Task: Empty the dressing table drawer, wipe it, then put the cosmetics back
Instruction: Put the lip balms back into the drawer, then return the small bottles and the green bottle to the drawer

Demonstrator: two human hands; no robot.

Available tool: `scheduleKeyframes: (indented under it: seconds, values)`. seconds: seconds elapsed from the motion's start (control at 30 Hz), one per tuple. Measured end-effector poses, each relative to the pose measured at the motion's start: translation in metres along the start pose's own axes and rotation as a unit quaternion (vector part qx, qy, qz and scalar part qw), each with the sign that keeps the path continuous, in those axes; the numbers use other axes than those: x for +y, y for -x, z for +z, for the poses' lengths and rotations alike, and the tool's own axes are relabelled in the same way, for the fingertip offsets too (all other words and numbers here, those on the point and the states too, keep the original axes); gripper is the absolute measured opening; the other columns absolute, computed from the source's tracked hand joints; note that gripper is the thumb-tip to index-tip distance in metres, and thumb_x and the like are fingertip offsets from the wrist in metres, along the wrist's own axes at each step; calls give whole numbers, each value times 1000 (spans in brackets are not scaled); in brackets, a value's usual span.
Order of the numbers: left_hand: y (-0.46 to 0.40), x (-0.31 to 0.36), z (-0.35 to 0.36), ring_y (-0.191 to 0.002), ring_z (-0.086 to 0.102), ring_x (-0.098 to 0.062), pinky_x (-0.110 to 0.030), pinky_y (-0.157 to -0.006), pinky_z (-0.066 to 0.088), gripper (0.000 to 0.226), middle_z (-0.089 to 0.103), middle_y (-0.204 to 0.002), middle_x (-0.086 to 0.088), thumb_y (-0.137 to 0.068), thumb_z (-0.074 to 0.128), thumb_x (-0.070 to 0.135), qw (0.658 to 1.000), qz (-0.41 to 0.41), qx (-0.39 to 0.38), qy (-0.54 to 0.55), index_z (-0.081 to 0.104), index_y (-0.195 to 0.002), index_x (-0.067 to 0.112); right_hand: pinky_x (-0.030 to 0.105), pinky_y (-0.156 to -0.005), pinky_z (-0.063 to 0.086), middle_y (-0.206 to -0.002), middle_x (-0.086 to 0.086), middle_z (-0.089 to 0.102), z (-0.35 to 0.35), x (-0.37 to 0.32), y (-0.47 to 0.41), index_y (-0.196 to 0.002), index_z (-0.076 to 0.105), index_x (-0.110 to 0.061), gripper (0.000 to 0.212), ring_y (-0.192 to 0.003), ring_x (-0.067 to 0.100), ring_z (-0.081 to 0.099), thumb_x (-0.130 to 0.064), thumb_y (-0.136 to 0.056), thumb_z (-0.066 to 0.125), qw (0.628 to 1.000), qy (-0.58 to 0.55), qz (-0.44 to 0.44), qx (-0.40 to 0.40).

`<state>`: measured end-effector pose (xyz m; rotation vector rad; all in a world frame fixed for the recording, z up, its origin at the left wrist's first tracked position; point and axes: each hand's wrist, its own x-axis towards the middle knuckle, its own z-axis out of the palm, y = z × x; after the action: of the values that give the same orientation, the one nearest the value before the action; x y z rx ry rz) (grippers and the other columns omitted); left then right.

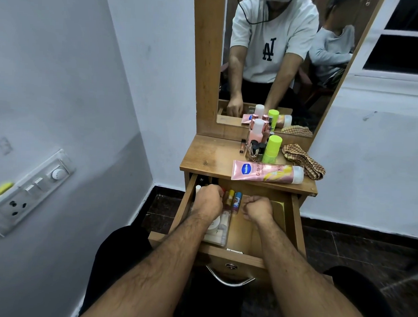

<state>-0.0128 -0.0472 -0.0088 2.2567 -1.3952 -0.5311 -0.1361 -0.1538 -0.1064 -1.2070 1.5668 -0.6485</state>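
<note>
Both hands reach into the open drawer (294, 221). Left hand (208, 202) curls over small cosmetics (232, 198) at the back-left; whether it grips one I cannot tell. Right hand (258, 208), just beside, is fisted, holding nothing visible.

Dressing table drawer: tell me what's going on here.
A seated person has both hands in the open drawer. The left hand is curled among small tubes at the back left; the right hand is fisted over the bare part, and what it holds is hidden. A pink lotion tube, a green bottle and a checked cloth sit on the tabletop.
</note>
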Motion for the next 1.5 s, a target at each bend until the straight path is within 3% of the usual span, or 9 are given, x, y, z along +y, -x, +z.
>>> scheduleKeyframes:
  seconds: [0.1, 0.3, 0.47, 0.73, 0.83, 0.97, 1.13, 1.3, 1.5]
  values:
    - [4, 0, -3, -102, 63, -19, -34, -89, 54, 27, 70, -109, -3, -92, 58, 8, 1000, -8, 4, 15, 70, -114, 18, 48, -80, 61, -86, 9, 72, -7, -11, 22, -75, 68, -14, 18, -85, 29, 71, 0, -85, 61, 1000, -19, 8, -6]
    - [10, -1, -5, -104, 62, -19, -36, -92, 54, 29, 69, -113, -3, -93, 57, 8, 999, -6, 11, 31, 67, -118, 16, 32, -65, 58, -93, 11, 69, -12, -14, 38, -95, 65, -10, 23, -79, 21, 67, 5, -91, 49, 998, -38, 19, -43]
    - [10, 0, -10, -103, 64, -14, -27, -86, 53, 25, 70, -113, 0, -98, 56, 21, 998, 13, 56, 37, 68, -119, 19, 47, -81, 60, -89, 7, 73, -20, -25, 48, -74, 68, -20, 17, -88, 25, 70, -9, -83, 61, 998, 43, -47, 4]
    - [-13, 17, -34, -81, 64, -9, -22, -68, 51, 19, 72, -99, 4, -95, 58, 27, 978, 51, 164, 116, 71, -108, 20, 44, -69, 61, -70, -2, 71, -39, -86, 96, -69, 68, -21, 18, -69, 18, 71, -24, -87, 68, 976, 125, -179, 28]
    - [-36, 29, -44, -90, 63, -8, -16, -68, 44, 19, 71, -103, 6, -94, 61, 27, 973, 52, 176, 137, 71, -108, 19, 36, -63, 60, -65, -3, 70, -48, -115, 107, -71, 69, -20, 18, -59, 12, 69, -19, -89, 66, 968, 101, -222, 65]
    - [-74, 53, -48, -92, 60, -11, -22, -74, 48, 21, 70, -105, 1, -92, 66, 25, 981, 28, 145, 123, 70, -110, 16, 36, -68, 61, -75, -5, 71, -59, -143, 100, -84, 75, -18, 10, -67, 11, 70, -18, -91, 67, 957, 90, -252, 113]
    - [-113, 74, -34, -98, 62, -17, -34, -86, 54, 30, 69, -109, -2, -85, 74, 23, 992, 3, 79, 100, 68, -113, 14, 43, -66, 62, -72, -6, 71, -67, -149, 80, -65, 62, -31, 30, -65, 12, 71, -14, -90, 65, 956, 84, -252, 128]
    - [-135, 79, -24, -95, 64, -20, -35, -84, 56, 22, 70, -104, -4, -84, 74, 20, 998, 7, 53, 42, 70, -105, 13, 44, -67, 61, -73, -4, 72, -72, -148, 70, -66, 62, -32, 29, -68, 14, 71, -14, -88, 65, 957, 67, -249, 131]
    - [-147, 82, -16, -86, 66, -20, -35, -79, 57, 15, 71, -94, -4, -87, 70, 27, 998, 4, 68, 16, 71, -96, 15, 35, -64, 61, -75, -3, 73, -75, -142, 65, -81, 70, -19, 12, -59, 8, 71, -14, -91, 65, 961, 45, -241, 127]
